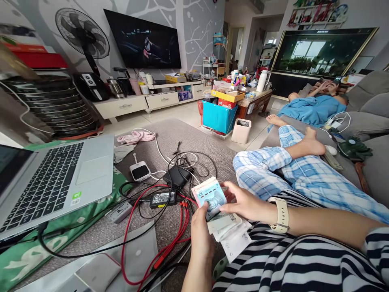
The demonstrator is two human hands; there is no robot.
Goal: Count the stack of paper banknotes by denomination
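A small stack of banknotes (214, 198) is held over my lap, a blue note with a portrait on top and pinkish edges behind it. My left hand (202, 227) is closed around its lower left side, thumb pressed on the top note. My right hand (240, 200), a cream watch on its wrist, closes on the right edge with thumb and fingers. Below the stack, several pale notes and folded white paper slips (235, 239) fan out toward my striped shirt. What supports these slips is partly hidden.
Tangled black, white and red cables (182, 215) lie on the grey couch with a power adapter (162, 198) and a white device with a dark screen (140, 172). A laptop (88, 170) stands left. Another person's legs in checked trousers (261, 166) stretch out right.
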